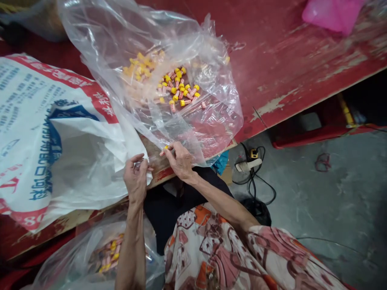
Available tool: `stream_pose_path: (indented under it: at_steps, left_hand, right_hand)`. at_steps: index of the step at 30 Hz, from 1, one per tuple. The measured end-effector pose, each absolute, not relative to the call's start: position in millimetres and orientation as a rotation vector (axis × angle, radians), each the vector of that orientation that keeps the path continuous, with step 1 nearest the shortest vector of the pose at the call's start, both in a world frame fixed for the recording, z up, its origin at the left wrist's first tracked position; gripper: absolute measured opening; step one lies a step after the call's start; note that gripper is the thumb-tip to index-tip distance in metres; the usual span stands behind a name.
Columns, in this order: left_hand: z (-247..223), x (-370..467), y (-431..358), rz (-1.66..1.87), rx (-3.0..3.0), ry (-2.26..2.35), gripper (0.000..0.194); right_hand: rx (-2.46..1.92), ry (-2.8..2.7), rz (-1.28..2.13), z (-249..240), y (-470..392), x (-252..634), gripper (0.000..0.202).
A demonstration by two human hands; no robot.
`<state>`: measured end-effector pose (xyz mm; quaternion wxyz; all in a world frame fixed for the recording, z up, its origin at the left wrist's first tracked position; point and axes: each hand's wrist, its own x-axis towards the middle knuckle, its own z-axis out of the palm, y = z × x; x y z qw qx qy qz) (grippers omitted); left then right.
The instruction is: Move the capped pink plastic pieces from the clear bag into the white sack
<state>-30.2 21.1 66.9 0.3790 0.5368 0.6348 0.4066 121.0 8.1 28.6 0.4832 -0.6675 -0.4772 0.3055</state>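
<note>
Red table (pixel 284 56), paint worn. White printed sack (pixel 75 161), left. Clear plastic bag (pixel 216 86), farther, with yellow-capped pieces (pixel 182 89). Right hand (pixel 181 162), near edge, pinching a single capped piece (pixel 163 152). Left hand (pixel 136 177), beside sack: fingertips drawn together, contents unclear.

Worn on the head, looking forward and steeply down over patterned clothing (pixel 211 249) at the bottom edge. Close enough to show left hand (pixel 135 177) and right hand (pixel 182 162) near mid-frame, from above and behind. Tilted sideways, with the table (pixel 287 60) slanting from lower left to upper right. Wide enough to take in floor (pixel 332 197) at right.
</note>
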Motion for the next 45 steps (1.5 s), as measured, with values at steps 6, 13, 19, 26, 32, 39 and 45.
stream_pose_path:
  at_steps: [6,13,19,26,32,39,45]
  left_hand:
    - [65.2,-36.0,8.4,1.021,1.312,1.575,0.038]
    - [60.0,-43.5,20.2,0.544,2.227,1.504,0.017]
    - [56.9,-50.6,34.8,0.408,2.194,1.407,0.018]
    - [74.4,-33.8,34.1,0.673,2.039,1.615,0.03]
    - [50.9,-18.9,33.0,0.484,2.107,1.434,0.016]
    - [61.5,-17.4,36.6,0.793,1.869,1.523,0.02]
    - [51.4,-3.5,33.5,0.68,1.969,1.486,0.015]
  right_hand:
    - [-1.489,-0.909,1.087,43.0,-8.4,85.5,0.025]
    - [-1.671,-1.67,0.715,26.3,-12.3,122.0,0.029]
    - [-1.793,-1.635,0.566,8.7,2.5,149.1,0.044]
    - [-1.817,-1.653,0.411,3.2,4.9,151.1,0.041]
    - [-1.814,-1.689,0.342,2.4,4.0,157.4,0.035]
    - [-1.721,-1.594,0.419,10.1,0.9,160.3,0.034]
    - [-1.587,-1.458,0.21,65.1,41.7,193.8,0.036]
